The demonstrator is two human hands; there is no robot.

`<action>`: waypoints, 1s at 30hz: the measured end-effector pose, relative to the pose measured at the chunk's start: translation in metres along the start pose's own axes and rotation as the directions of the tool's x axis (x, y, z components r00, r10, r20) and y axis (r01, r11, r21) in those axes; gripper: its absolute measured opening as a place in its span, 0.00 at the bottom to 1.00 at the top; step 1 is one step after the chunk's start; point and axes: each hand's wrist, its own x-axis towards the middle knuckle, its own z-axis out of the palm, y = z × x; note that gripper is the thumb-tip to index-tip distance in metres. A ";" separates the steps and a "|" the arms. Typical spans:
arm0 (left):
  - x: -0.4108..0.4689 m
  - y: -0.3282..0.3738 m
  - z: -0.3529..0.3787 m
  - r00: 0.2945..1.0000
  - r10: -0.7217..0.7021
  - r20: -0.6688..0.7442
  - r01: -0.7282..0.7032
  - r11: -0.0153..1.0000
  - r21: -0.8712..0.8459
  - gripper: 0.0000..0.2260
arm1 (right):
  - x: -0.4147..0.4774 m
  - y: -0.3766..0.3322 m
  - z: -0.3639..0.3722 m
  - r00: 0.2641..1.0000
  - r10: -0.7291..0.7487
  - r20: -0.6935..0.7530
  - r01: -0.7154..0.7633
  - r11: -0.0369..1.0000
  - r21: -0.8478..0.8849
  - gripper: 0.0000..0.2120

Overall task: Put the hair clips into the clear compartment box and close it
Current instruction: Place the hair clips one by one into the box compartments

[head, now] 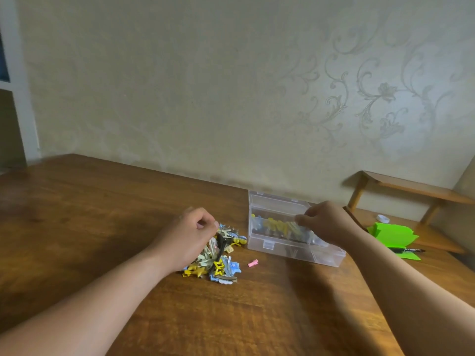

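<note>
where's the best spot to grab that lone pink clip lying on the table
The pink clip lies flat and alone on the table, between the clip pile and the clear box. Probably pinch its two long sides with thumb and forefinger from straight above; it sits too low to get under, and nothing crowds it.

The print on the black marker [407,250] is too blurred to read.

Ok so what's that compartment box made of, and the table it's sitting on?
The compartment box looks like clear, slightly frosted hard plastic: the yellow clips inside show through its walls, and it has moulded latch tabs. The table looks like wood with a brown, semi-gloss finish: streaky grain and soft reflections show. It could be veneer or laminate; the view cannot tell.
</note>
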 end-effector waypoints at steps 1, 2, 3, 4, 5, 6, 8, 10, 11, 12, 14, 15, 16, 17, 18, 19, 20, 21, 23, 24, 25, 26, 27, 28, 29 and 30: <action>0.000 0.000 0.000 1.000 0.000 0.002 0.000 1.000 -0.002 0.08 | -0.002 -0.001 0.001 1.000 -0.002 -0.009 0.002 1.000 0.022 0.16; 0.000 0.000 0.000 1.000 0.001 0.006 -0.001 1.000 -0.002 0.08 | -0.004 -0.002 0.001 1.000 -0.006 -0.027 0.007 0.999 0.039 0.16; 0.000 0.000 0.000 1.000 0.001 0.008 -0.001 1.000 -0.001 0.08 | -0.007 -0.004 0.001 0.998 -0.018 -0.054 0.021 0.998 0.053 0.16; 0.000 -0.001 0.000 1.000 0.002 0.010 -0.002 1.000 0.001 0.08 | -0.011 -0.007 0.001 0.996 -0.040 -0.084 0.046 0.997 0.060 0.14; 0.000 -0.001 0.000 1.000 0.002 0.011 -0.002 1.000 0.003 0.08 | -0.016 -0.011 0.001 0.991 -0.070 -0.118 0.078 0.995 0.068 0.13; 0.000 -0.001 0.000 1.000 0.002 0.012 -0.002 1.000 0.006 0.08 | -0.022 -0.016 0.003 0.984 -0.102 -0.149 0.115 0.990 0.084 0.11; 0.000 0.000 -0.001 1.000 0.006 0.011 -0.006 1.000 0.011 0.08 | -0.038 -0.027 0.010 0.964 -0.166 -0.207 0.197 0.970 0.139 0.09; -0.001 0.001 -0.001 1.000 0.007 0.012 -0.008 1.000 0.011 0.08 | -0.057 -0.038 0.016 0.944 -0.253 -0.210 0.290 0.942 0.168 0.06; -0.002 0.001 -0.001 1.000 0.008 0.011 -0.008 1.000 0.012 0.08 | -0.065 -0.043 0.020 0.936 -0.309 -0.169 0.335 0.928 0.161 0.05; -0.002 0.001 -0.001 1.000 0.009 0.010 -0.009 1.000 0.014 0.08 | -0.072 -0.047 0.023 0.928 -0.360 -0.098 0.371 0.918 0.142 0.05; -0.002 0.001 -0.002 1.000 0.009 0.006 -0.009 1.000 0.011 0.08 | -0.081 -0.052 0.027 0.907 -0.413 0.077 0.409 0.910 0.068 0.07; -0.002 0.002 -0.001 1.000 0.007 0.002 -0.007 1.000 0.007 0.07 | -0.084 -0.053 0.028 0.894 -0.420 0.152 0.423 0.906 0.016 0.09; -0.002 0.001 -0.001 1.000 0.005 0.000 -0.005 1.000 0.004 0.07 | -0.086 -0.053 0.029 0.882 -0.421 0.212 0.437 0.899 -0.030 0.10; -0.002 0.001 -0.001 1.000 0.001 0.001 -0.001 1.000 0.002 0.07 | -0.087 -0.054 0.030 0.869 -0.426 0.252 0.454 0.889 -0.062 0.10; -0.001 0.001 -0.001 1.000 -0.004 0.003 0.004 1.000 0.000 0.07 | -0.088 -0.054 0.031 0.860 -0.433 0.270 0.469 0.880 -0.081 0.09; -0.001 0.001 -0.001 1.000 -0.009 0.005 0.009 1.000 -0.001 0.07 | -0.089 -0.055 0.031 0.859 -0.433 0.272 0.472 0.876 -0.097 0.08; -0.002 0.001 -0.001 1.000 -0.011 0.007 0.011 1.000 -0.002 0.07 | -0.090 -0.056 0.031 0.864 -0.428 0.265 0.468 0.876 -0.111 0.08; -0.002 0.000 -0.001 1.000 -0.012 0.007 0.012 1.000 -0.003 0.07 | -0.090 -0.056 0.032 0.868 -0.422 0.262 0.464 0.877 -0.126 0.07; -0.002 0.001 -0.001 1.000 -0.011 0.004 0.011 1.000 -0.001 0.07 | -0.092 -0.058 0.032 0.862 -0.420 0.285 0.467 0.876 -0.119 0.08; -0.002 0.001 -0.001 1.000 -0.010 0.001 0.010 1.000 0.001 0.07 | -0.094 -0.059 0.032 0.853 -0.424 0.303 0.469 0.878 -0.092 0.08; -0.001 0.000 -0.001 1.000 -0.007 -0.002 0.007 1.000 0.003 0.07 | -0.094 -0.059 0.031 0.848 -0.428 0.314 0.465 0.884 -0.051 0.08; -0.001 0.000 -0.001 1.000 -0.004 -0.003 0.004 1.000 0.005 0.07 | -0.095 -0.059 0.030 0.851 -0.429 0.304 0.451 0.892 -0.004 0.08; -0.001 0.000 -0.001 1.000 -0.001 -0.003 0.001 1.000 0.004 0.07 | -0.091 -0.056 0.028 0.867 -0.424 0.262 0.431 0.902 0.029 0.08; -0.001 0.000 0.000 1.000 0.002 -0.005 -0.002 1.000 0.001 0.07 | -0.085 -0.051 0.025 0.893 -0.411 0.183 0.410 0.911 0.047 0.07; 0.000 0.000 0.000 1.000 0.003 -0.007 -0.003 1.000 -0.005 0.07 | -0.076 -0.045 0.020 0.919 -0.384 0.083 0.381 0.923 0.054 0.05; 0.000 -0.001 0.000 1.000 0.002 -0.011 -0.002 1.000 -0.013 0.07 | -0.065 -0.038 0.013 0.937 -0.349 -0.014 0.349 0.935 0.063 0.05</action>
